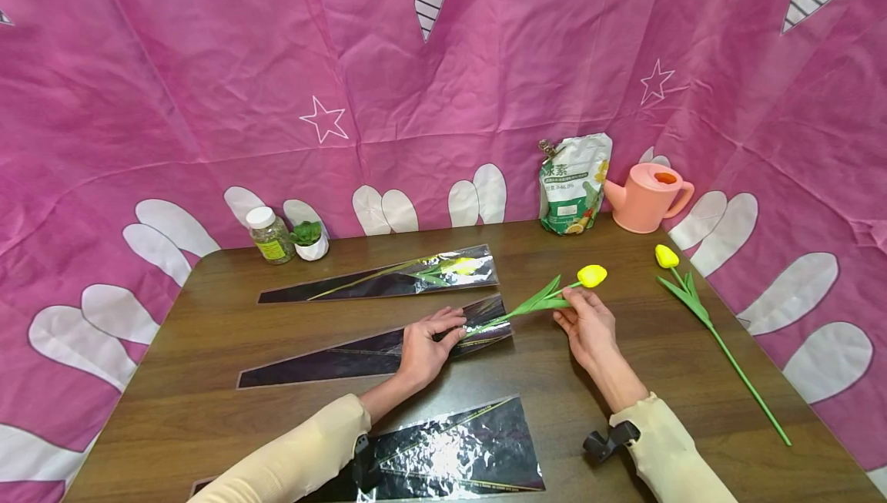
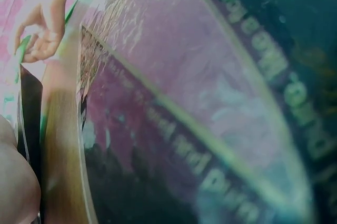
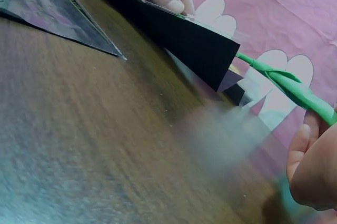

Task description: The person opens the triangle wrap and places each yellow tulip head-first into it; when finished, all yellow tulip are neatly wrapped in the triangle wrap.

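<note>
A yellow artificial tulip (image 1: 592, 276) lies with its green stem partly inside the open end of the middle black flower sleeve (image 1: 319, 364). My right hand (image 1: 589, 326) pinches the tulip near its leaves, just below the bloom. On the sleeve, close to its wide end, my left hand (image 1: 427, 341) grips the film with thumb and fingers. In the right wrist view the sleeve's mouth (image 3: 224, 60) stands a little off the table, and the green stem (image 3: 258, 66) enters it. How far down the stem reaches is hidden.
Another sleeve (image 1: 381, 280) with a yellow tulip inside lies at the back. A flat sleeve (image 1: 457, 449) lies in front, under my left forearm. A loose tulip (image 1: 721, 345) is at the right. Along the back stand a jar (image 1: 270, 237), potted plant (image 1: 309, 241), pouch (image 1: 574, 187) and watering can (image 1: 644, 199).
</note>
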Action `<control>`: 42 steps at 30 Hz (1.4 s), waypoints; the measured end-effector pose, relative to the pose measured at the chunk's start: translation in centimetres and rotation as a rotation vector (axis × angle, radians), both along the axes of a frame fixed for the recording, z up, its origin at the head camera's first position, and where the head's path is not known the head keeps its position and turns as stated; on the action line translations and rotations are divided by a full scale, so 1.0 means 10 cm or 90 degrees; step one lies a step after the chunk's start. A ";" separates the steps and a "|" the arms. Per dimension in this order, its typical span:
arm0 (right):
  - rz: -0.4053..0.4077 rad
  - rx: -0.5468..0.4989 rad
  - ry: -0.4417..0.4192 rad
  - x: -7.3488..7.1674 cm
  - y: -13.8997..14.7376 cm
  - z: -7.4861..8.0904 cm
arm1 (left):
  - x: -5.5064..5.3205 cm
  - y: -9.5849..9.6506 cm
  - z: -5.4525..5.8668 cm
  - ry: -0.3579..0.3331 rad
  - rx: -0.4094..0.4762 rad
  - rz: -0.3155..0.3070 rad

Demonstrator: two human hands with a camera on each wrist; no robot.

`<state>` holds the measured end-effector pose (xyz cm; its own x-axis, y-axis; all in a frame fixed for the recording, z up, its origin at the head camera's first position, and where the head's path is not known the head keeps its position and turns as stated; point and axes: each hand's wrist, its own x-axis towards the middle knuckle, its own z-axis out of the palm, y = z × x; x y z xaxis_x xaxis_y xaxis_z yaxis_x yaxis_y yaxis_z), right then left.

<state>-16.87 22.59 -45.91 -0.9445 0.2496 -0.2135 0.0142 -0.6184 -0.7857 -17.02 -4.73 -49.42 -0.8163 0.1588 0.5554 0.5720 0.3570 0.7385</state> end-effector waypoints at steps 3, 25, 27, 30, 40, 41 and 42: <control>-0.003 0.002 -0.005 0.00 -0.01 -0.02 | -0.01 0.00 0.00 0.005 -0.004 0.000; 0.007 0.000 0.016 0.07 -0.21 -0.11 | 0.01 0.05 0.05 0.027 -0.041 0.008; 0.008 0.001 0.014 0.07 -0.23 -0.11 | 0.01 0.05 0.06 0.028 -0.043 0.010; 0.009 0.006 0.007 0.08 -0.25 -0.10 | 0.01 0.06 0.08 0.028 -0.042 0.011; 0.002 0.014 -0.011 0.12 -0.39 -0.06 | 0.00 0.09 0.07 0.033 -0.037 0.010; 0.002 0.010 -0.010 0.12 -0.41 -0.06 | 0.00 0.10 0.08 0.034 -0.036 0.009; -0.001 0.005 -0.011 0.12 -0.42 -0.06 | 0.00 0.10 0.08 0.034 -0.035 0.008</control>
